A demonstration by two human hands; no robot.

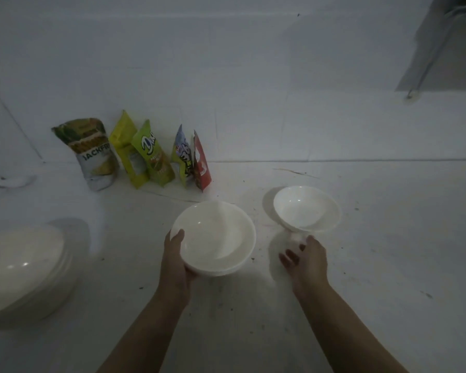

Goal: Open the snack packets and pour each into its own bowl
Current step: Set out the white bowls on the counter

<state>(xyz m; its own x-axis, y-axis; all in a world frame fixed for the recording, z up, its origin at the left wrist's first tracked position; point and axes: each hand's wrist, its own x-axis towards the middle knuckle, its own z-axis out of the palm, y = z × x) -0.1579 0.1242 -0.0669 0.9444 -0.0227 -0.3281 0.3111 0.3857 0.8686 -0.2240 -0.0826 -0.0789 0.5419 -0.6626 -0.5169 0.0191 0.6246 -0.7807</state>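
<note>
Your left hand (176,261) grips a white bowl (215,238) by its near-left rim, thumb inside. Your right hand (306,261) is spread, holding nothing, just beside a second bowl (307,211) on the counter (388,238). Five packets (135,154) stand unopened along the wall, well behind the bowls.

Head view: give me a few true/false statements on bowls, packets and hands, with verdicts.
1. The left hand grips the stack of white bowls. True.
2. The right hand holds a snack packet. False: it holds nothing; it is open beside the single white bowl.
3. The snack packets stand by the wall. True.
4. The single white bowl holds snacks. False: it is empty.
5. A red packet is at the row's right end. True.
</note>
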